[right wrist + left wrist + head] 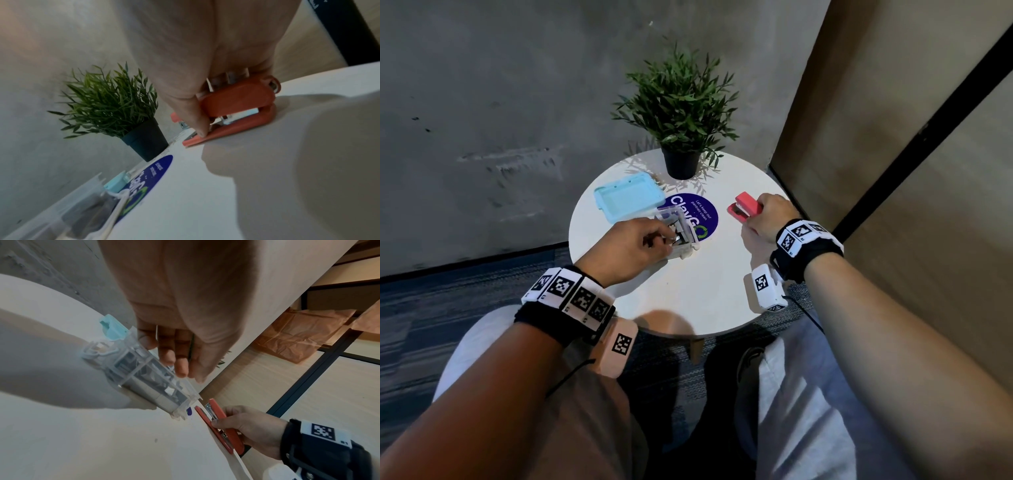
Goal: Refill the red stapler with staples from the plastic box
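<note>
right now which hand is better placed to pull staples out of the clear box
Left. The left hand already has its fingertips in the clear box, whose blue lid lies open. The right hand is busy gripping the red stapler on the table.

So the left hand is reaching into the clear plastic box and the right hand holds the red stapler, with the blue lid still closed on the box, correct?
Not quite: the blue lid is off, lying on the table behind the plastic box, as the head view shows. The rest holds: the left hand reaches into the box and the right hand holds the red stapler.
</note>
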Demonstrator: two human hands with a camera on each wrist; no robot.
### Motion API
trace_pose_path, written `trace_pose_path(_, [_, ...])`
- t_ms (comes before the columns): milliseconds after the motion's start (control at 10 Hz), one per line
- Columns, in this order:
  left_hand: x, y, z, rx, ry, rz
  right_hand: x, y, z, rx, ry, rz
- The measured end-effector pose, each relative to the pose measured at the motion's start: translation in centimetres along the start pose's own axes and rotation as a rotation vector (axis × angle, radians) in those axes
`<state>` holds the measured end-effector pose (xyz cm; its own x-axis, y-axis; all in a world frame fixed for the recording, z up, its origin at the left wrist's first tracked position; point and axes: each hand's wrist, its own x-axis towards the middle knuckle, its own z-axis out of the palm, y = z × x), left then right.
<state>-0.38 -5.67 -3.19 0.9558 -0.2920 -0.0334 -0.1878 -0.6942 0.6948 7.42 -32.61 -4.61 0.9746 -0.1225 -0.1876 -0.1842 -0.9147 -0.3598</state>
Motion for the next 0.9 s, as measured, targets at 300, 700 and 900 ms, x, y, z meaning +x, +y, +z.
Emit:
trace_pose_path(300, [0.6,-0.7,0.3,0.185,-0.022,0.020,-0.4,0.2,1.5,-0.090,0.035,0.007])
trace_pose_path(700, [-0.6,0.7,0.0,0.188,0.010,-0.024,-1.4,-0.8,0.1,-0.045,-0.007,0.027])
trace_pose_path(900, [-1.3,2.0,-0.5,0.194,-0.016,-0.028,-3.4,-1.8,-1.7,0.043,0.071,-0.154])
